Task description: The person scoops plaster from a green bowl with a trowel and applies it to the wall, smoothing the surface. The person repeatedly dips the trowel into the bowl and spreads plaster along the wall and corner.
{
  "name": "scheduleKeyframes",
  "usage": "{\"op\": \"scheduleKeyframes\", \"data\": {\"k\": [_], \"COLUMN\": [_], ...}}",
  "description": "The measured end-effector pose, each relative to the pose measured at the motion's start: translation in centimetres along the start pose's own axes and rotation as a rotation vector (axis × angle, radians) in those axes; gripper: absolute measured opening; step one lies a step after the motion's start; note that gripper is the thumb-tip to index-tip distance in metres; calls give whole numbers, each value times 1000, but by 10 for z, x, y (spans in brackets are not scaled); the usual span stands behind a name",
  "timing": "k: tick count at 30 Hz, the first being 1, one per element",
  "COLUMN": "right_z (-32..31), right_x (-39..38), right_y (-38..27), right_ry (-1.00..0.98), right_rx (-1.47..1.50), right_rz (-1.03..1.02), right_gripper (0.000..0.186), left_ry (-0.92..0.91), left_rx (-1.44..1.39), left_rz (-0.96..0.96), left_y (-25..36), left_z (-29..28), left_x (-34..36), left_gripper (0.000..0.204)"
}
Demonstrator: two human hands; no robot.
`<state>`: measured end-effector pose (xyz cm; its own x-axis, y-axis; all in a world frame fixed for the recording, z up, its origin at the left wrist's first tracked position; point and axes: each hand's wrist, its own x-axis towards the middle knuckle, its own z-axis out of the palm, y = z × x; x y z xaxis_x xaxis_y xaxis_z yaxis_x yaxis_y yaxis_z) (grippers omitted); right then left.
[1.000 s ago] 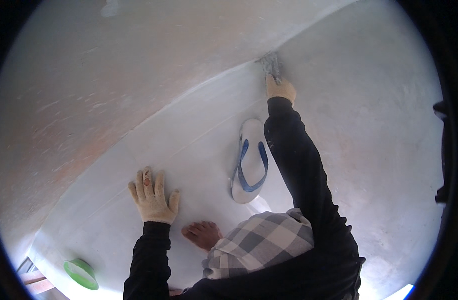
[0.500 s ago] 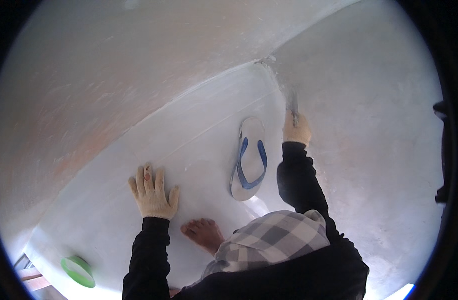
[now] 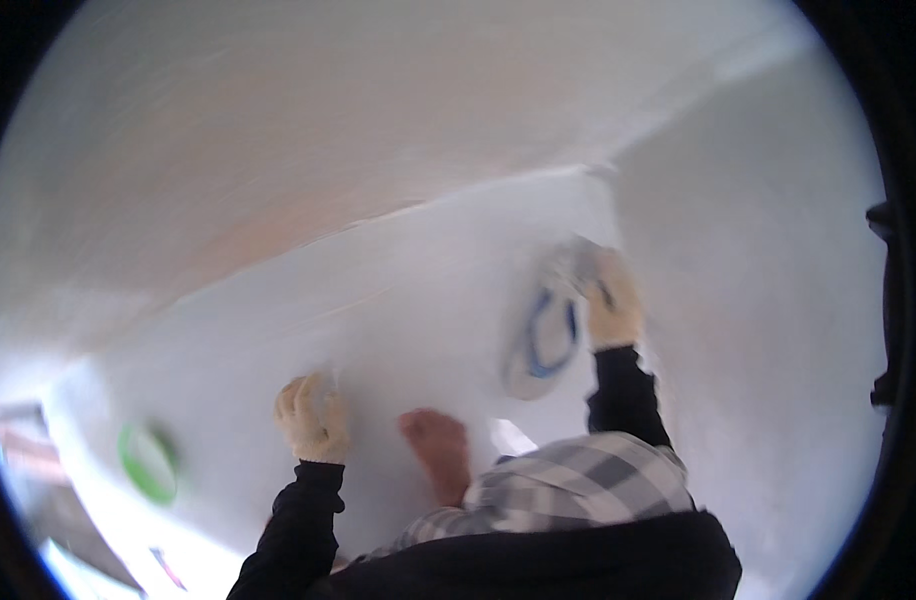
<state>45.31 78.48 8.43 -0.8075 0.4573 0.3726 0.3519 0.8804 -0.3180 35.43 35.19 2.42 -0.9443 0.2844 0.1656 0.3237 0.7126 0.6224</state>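
Note:
My right hand (image 3: 615, 305), in a cream knit glove, is closed around a putty knife with a flat grey blade (image 3: 582, 262). Motion blurs the blade, which overlaps the toe end of a white flip-flop (image 3: 523, 375) with a blue strap. Whether blade and flip-flop touch, I cannot tell. On the left, my gloved left hand (image 3: 313, 420) is raised with its fingers curled in. A faint pale smear shows by its fingertips; what they hold, if anything, is too blurred to make out.
Pale curved walls (image 3: 278, 130) meet the whitish floor (image 3: 408, 300) along a seam. My bare foot (image 3: 438, 450) stands between my hands. A green ring-shaped rim (image 3: 146, 465) lies at the lower left, near an opening with blurred things beyond it.
My left hand has gone from flat and spread to curled fingers. My right hand and the putty knife have moved from the right wall to beside the flip-flop. The view has shifted.

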Motion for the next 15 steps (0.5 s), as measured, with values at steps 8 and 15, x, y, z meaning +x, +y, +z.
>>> {"op": "scheduleKeyframes", "data": {"k": [8,15], "right_z": [15,-15], "right_x": [16,-1], "right_y": [-16,-71], "right_ry": [-127,-525], "right_rx": [401,1171], "right_rz": [84,894], "right_gripper": [78,52], "left_ry": [1253,472], "left_rx": [514,-962], "left_rz": [-994,-1310], "left_y": [-207,-304], "left_z": [-242,-288], "left_x": [-3,-65], "left_gripper": [63,93]}}
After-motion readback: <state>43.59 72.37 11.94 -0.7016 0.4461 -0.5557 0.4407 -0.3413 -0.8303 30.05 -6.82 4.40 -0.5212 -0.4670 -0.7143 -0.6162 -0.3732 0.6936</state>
